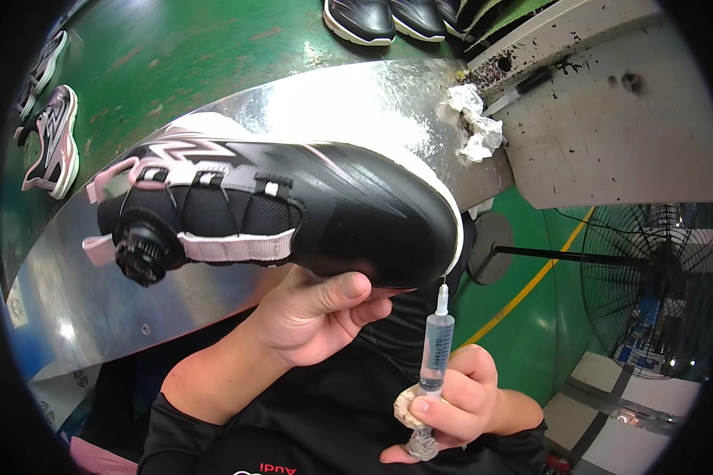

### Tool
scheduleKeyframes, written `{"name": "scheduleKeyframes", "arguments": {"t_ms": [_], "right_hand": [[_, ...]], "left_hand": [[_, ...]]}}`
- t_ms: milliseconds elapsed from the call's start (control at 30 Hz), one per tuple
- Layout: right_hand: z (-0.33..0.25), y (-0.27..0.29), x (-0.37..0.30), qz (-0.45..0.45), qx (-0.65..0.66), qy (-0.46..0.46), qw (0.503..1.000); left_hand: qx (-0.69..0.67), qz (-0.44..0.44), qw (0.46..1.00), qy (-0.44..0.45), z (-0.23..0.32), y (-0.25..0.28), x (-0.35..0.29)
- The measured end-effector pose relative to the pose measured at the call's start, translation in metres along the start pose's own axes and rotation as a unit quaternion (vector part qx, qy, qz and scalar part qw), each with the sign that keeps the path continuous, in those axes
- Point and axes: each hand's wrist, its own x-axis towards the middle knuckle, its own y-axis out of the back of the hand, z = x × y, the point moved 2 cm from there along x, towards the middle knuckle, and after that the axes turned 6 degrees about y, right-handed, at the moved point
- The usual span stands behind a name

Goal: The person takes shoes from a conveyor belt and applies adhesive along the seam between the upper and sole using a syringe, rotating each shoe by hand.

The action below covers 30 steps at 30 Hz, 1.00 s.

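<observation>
A black shoe (356, 206) with pale pink trim, a round lacing dial and a white sole edge is held up in front of me, its toe to the right. My left hand (321, 309) grips it from below, thumb against its side and the other fingers mostly hidden beneath. In my right hand (459, 400) is a syringe (437, 348) with clear liquid in its barrel. Its needle points up and meets the sole edge near the toe, though exact contact is too small to tell. A beige lump, wrapped about the lower barrel, sits by my thumb.
Behind the shoe lies a shiny metal worktop (333, 95) with crumpled white tissue (475, 123) at its right end. Several more shoes (360, 20) stand on the green surface beyond, others (51, 142) at far left. A black fan (642, 277) stands at right, under a grey panel (610, 111).
</observation>
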Motion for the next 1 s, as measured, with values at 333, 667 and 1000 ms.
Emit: {"name": "scheduleKeyframes", "arguments": {"t_ms": [333,667,1000], "right_hand": [[0.004,-0.006,-0.004,0.013,-0.053,0.008,0.998],[-0.004,0.006,-0.019,0.107,-0.094,0.067,0.988],[0.112,-0.034,0.025,0.031,-0.127,-0.007,0.991]], "left_hand": [[0.028,-0.013,0.999,-0.016,0.0,-0.008,0.0],[0.009,0.018,0.999,0.027,-0.008,-0.009,0.01],[-0.008,0.142,0.988,-0.067,0.01,0.005,-0.155]]}}
